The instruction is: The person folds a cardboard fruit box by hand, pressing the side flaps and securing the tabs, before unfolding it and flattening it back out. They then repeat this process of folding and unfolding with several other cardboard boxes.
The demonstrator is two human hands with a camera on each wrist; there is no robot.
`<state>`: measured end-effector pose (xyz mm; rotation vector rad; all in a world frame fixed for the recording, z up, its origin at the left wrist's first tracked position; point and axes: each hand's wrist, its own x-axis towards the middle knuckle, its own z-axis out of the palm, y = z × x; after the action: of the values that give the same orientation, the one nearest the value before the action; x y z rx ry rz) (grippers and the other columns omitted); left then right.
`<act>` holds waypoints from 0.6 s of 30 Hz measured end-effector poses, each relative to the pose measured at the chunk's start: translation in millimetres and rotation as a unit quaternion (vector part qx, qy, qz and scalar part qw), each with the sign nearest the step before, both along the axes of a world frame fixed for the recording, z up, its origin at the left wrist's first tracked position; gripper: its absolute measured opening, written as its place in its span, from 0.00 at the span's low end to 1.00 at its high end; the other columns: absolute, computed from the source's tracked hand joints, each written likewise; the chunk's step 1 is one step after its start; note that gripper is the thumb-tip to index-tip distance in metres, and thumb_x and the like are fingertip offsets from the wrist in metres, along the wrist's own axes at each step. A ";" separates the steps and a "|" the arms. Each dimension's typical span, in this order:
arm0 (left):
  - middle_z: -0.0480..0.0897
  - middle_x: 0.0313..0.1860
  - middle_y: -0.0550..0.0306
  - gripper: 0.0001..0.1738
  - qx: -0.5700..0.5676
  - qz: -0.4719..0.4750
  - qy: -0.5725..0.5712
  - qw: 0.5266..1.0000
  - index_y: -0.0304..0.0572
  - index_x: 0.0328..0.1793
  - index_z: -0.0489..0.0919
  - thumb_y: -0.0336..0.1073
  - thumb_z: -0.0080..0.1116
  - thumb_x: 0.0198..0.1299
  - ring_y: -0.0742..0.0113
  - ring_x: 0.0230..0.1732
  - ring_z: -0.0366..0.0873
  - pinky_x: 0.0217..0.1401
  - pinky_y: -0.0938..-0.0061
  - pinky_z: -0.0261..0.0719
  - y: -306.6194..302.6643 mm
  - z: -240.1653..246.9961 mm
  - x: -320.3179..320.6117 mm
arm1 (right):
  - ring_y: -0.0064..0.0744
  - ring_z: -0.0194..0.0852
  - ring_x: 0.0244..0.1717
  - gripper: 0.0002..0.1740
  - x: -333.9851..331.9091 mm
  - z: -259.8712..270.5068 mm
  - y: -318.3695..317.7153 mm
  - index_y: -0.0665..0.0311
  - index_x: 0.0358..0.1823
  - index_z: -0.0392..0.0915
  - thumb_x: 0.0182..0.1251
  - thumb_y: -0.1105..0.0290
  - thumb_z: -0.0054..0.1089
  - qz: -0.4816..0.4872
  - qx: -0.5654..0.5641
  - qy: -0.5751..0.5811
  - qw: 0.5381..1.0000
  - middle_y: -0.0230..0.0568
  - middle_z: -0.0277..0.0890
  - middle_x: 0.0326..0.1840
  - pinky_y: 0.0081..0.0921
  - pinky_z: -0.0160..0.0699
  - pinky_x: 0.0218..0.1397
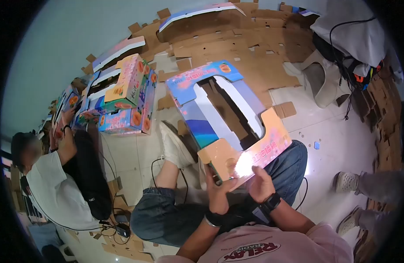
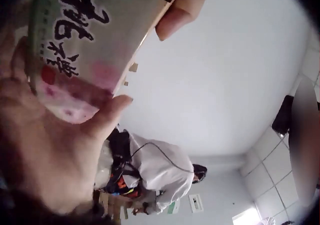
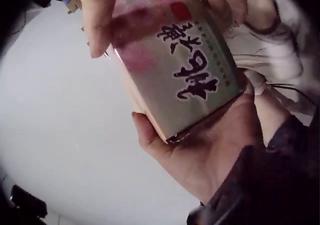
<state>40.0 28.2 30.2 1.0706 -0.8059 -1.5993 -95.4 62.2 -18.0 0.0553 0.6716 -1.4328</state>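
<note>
A printed cardboard fruit carton [image 1: 250,107], blue, white and peach-coloured, is tilted over the person's lap. Its top has a long cut-out opening framed by folded flaps. At the near end, the left hand [image 1: 217,195] grips one corner, its thumb along the edge. The right hand [image 1: 260,186] holds the neighbouring corner of that same end, thumb on top and palm against the side. Dark lettering and pink blossoms cover the end panel [image 2: 75,35] in the left wrist view. In the right wrist view, both hands bracket this panel [image 3: 185,75] from opposite sides.
Folded cartons [image 1: 123,87] are stacked at left, near a seated person in a white shirt [image 1: 57,188]. Flattened cardboard [image 1: 254,52] covers the far floor. A stool [image 1: 322,79] stands at right, with another person's shoes [image 1: 346,182] below it. Black cables [image 1: 110,228] lie at left.
</note>
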 end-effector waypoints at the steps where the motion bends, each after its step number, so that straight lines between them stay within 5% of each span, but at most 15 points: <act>1: 0.71 0.61 0.52 0.48 -0.014 -0.008 -0.058 0.998 0.37 0.74 0.58 0.30 0.63 0.42 0.60 0.64 0.70 0.69 0.67 0.67 4.4 2.7 -5.3 | 0.37 0.71 0.63 0.25 -0.7 2.3 -4.4 0.64 0.63 0.68 0.66 0.66 0.57 -0.034 -0.018 0.019 0.999 0.38 0.75 0.61 0.39 0.65 0.68; 6: 0.66 0.66 0.51 0.53 -0.009 -0.049 -0.038 0.998 0.43 0.76 0.51 0.26 0.69 0.44 0.57 0.66 0.67 0.68 0.65 0.68 20.0 -18.6 -12.8 | 0.40 0.78 0.50 0.27 -19.6 21.6 -20.0 0.69 0.57 0.71 0.56 0.65 0.60 -0.047 0.026 0.111 0.992 0.44 0.78 0.49 0.36 0.76 0.58; 9: 0.66 0.63 0.50 0.51 -0.005 -0.137 -0.037 0.990 0.41 0.73 0.57 0.36 0.76 0.44 0.61 0.64 0.68 0.66 0.66 0.69 19.3 -24.7 10.8 | 0.44 0.79 0.48 0.27 -62.5 19.5 -26.2 0.71 0.54 0.73 0.52 0.65 0.59 -0.008 0.006 0.072 0.997 0.48 0.79 0.48 0.38 0.77 0.58; 11: 0.69 0.64 0.51 0.47 -0.046 -0.300 -0.101 0.947 0.43 0.74 0.59 0.36 0.74 0.48 0.61 0.64 0.70 0.67 0.64 0.70 1.1 -43.4 59.7 | 0.46 0.80 0.48 0.27 -93.6 20.6 -19.2 0.71 0.54 0.73 0.51 0.66 0.59 0.000 -0.008 0.084 0.996 0.50 0.79 0.48 0.39 0.78 0.58; 13: 0.70 0.68 0.49 0.44 0.033 -0.261 -0.135 0.955 0.41 0.77 0.55 0.37 0.64 0.56 0.58 0.67 0.71 0.67 0.59 0.71 -26.6 -59.9 121.4 | 0.45 0.82 0.46 0.26 -123.0 21.3 -7.0 0.71 0.53 0.75 0.51 0.67 0.58 0.042 -0.030 0.075 0.996 0.49 0.82 0.46 0.41 0.79 0.58; 15: 0.76 0.62 0.53 0.32 0.098 -0.068 -0.018 0.993 0.42 0.73 0.64 0.39 0.59 0.64 0.55 0.64 0.74 0.69 0.51 0.70 -49.5 -47.0 164.0 | 0.45 0.82 0.46 0.26 -140.6 28.4 6.5 0.70 0.54 0.75 0.51 0.68 0.59 0.072 -0.007 0.076 0.994 0.48 0.82 0.46 0.40 0.79 0.58; 17: 0.74 0.65 0.50 0.35 0.107 -0.090 0.195 0.971 0.40 0.73 0.63 0.47 0.59 0.65 0.54 0.66 0.72 0.68 0.51 0.72 -68.4 -54.5 206.5 | 0.44 0.82 0.47 0.27 -152.3 26.2 16.8 0.69 0.55 0.75 0.49 0.69 0.59 0.077 0.006 0.082 0.994 0.47 0.82 0.46 0.38 0.79 0.58; 18: 0.74 0.65 0.50 0.35 0.110 -0.095 0.198 0.969 0.40 0.73 0.63 0.47 0.59 0.65 0.54 0.66 0.72 0.68 0.51 0.72 -72.0 -45.4 204.6 | 0.43 0.82 0.47 0.27 -156.1 25.2 19.3 0.68 0.55 0.75 0.49 0.70 0.60 0.094 0.005 0.114 0.989 0.47 0.82 0.47 0.38 0.79 0.59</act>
<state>244.6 -43.8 -15.2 0.7996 -0.4790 -2.0192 -251.5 81.6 7.2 -0.1618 0.8491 -1.2637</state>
